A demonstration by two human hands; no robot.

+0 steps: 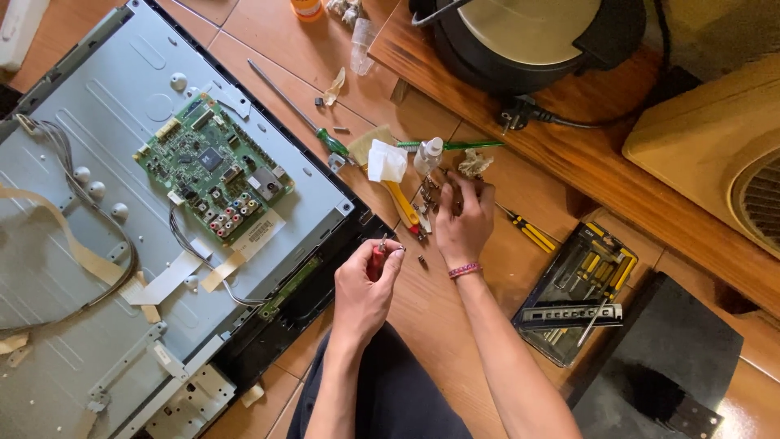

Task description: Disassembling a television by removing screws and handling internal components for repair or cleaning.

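The left hand point(370, 272) gripped a small red-handled tool point(379, 254) upright, fingers closed round it, just right of the opened panel point(97, 268). The right hand point(463, 215) reached farther out, fingers curled over a heap of small metal parts point(428, 195) on the floor point(455, 301); whether it pinched one I could not tell. Picking one piece at a time, with the tool kept steady and near, seemed the sound way. A green circuit board point(213, 167) lay on the panel with a pale label strip at its near right edge. A small clear bottle point(427, 154) stood beyond the parts; a dark screwdriver case point(577, 293) lay at right.
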